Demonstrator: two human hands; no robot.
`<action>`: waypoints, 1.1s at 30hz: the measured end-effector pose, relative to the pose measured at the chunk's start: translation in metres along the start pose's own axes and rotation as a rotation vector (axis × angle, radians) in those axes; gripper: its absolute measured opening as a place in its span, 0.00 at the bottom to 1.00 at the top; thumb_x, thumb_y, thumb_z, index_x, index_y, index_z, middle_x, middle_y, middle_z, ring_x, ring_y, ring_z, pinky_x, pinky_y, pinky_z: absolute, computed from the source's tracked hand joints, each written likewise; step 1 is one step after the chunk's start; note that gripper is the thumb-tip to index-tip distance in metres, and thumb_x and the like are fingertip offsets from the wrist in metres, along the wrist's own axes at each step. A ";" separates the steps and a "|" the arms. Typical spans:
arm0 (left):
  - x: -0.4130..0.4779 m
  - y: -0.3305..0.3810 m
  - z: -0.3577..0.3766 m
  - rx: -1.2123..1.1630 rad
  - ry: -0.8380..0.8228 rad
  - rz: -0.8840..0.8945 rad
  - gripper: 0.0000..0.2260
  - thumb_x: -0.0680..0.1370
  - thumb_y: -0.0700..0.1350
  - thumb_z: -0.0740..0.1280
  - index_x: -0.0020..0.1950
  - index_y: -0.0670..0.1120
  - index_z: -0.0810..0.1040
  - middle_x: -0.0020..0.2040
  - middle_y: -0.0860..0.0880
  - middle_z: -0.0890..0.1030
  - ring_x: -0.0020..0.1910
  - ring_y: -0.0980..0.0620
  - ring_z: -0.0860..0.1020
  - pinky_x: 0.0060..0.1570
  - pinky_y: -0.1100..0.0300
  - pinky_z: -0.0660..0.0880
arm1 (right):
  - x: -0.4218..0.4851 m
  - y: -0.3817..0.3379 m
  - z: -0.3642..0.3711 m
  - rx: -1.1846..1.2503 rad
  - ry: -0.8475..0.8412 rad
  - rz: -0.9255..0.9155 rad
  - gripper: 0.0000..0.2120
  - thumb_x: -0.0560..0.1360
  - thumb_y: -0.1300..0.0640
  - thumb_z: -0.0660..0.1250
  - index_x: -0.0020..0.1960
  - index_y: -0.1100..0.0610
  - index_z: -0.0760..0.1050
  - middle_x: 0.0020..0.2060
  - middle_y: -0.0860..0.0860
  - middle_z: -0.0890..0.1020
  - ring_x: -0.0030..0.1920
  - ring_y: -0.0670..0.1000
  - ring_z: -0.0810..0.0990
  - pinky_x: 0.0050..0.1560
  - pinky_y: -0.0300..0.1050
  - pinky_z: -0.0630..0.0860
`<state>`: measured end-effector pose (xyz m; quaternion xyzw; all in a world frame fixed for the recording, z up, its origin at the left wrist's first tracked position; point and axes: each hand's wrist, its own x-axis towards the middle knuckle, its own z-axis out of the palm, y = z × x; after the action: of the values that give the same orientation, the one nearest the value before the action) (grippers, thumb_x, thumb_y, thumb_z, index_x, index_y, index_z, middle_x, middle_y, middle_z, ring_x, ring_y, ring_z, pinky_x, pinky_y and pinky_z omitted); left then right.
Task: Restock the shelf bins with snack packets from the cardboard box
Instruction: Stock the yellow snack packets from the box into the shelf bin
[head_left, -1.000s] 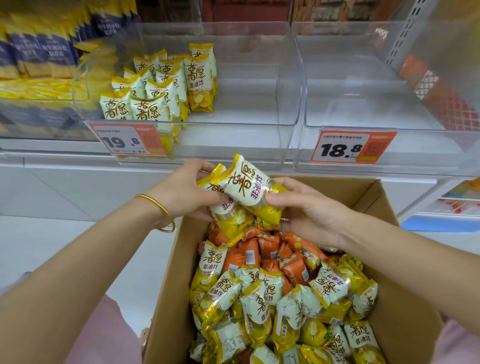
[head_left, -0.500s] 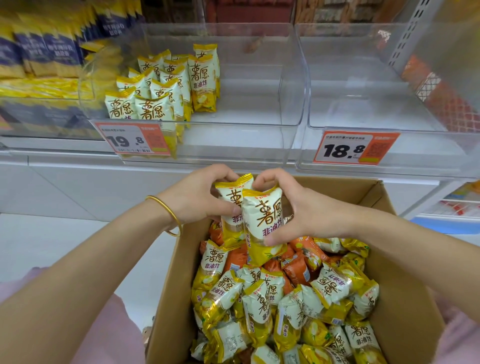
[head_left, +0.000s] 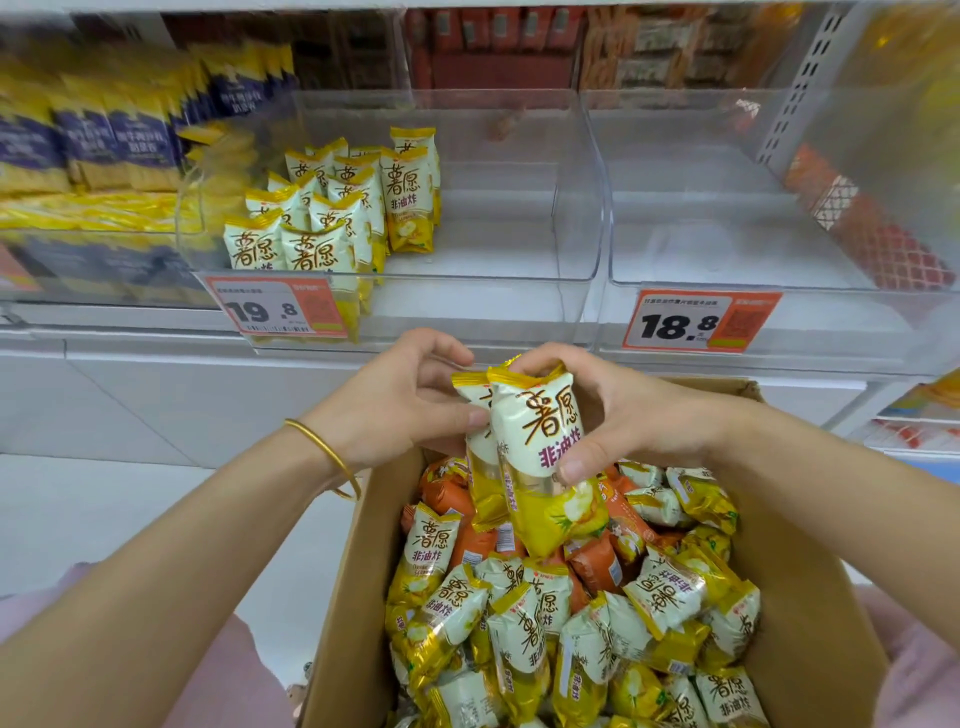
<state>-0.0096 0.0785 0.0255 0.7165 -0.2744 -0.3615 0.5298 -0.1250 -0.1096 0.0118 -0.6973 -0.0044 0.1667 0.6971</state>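
Two yellow-and-white snack packets (head_left: 535, 441) stand upright between my hands above the cardboard box (head_left: 343, 597). My left hand (head_left: 400, 400) grips them from the left with thumb and fingers. My right hand (head_left: 618, 415) curls over their top, thumb pressing the front packet. The box holds several yellow and orange packets (head_left: 571, 613). The clear middle shelf bin (head_left: 576, 218) has several of the same yellow packets (head_left: 332, 213) lined up on its left side.
A second clear bin (head_left: 753, 270) with an 18.8 price tag (head_left: 701, 322) sits to the right. A 19.8 tag (head_left: 280, 306) hangs on the middle bin. Blue-and-yellow packs (head_left: 93, 140) fill the bin at left. White floor lies left of the box.
The packets in my hands turned from tilted to upright and squared together. Both hands stayed above the box's far end.
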 end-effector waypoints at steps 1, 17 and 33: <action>-0.002 0.003 0.000 -0.003 0.041 0.023 0.16 0.70 0.32 0.71 0.52 0.45 0.70 0.50 0.43 0.79 0.38 0.51 0.83 0.34 0.58 0.80 | 0.001 -0.002 -0.001 0.053 -0.017 -0.008 0.42 0.49 0.57 0.84 0.59 0.48 0.71 0.49 0.47 0.83 0.53 0.51 0.82 0.48 0.42 0.79; 0.034 0.046 -0.083 0.614 0.773 0.489 0.11 0.78 0.39 0.64 0.60 0.43 0.76 0.60 0.48 0.76 0.61 0.51 0.73 0.64 0.58 0.68 | 0.089 -0.129 -0.035 -0.041 0.430 -0.296 0.31 0.58 0.58 0.79 0.57 0.53 0.69 0.46 0.47 0.82 0.44 0.48 0.83 0.40 0.49 0.80; 0.060 0.008 -0.089 1.127 0.590 0.178 0.32 0.74 0.55 0.41 0.77 0.47 0.53 0.78 0.44 0.52 0.77 0.46 0.46 0.74 0.52 0.44 | 0.213 -0.081 -0.051 -0.686 0.513 -0.059 0.53 0.61 0.58 0.81 0.75 0.53 0.51 0.70 0.53 0.63 0.68 0.53 0.67 0.61 0.43 0.71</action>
<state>0.0975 0.0800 0.0350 0.9288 -0.3237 0.0959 0.1531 0.1065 -0.1060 0.0412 -0.9071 0.0941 -0.0434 0.4080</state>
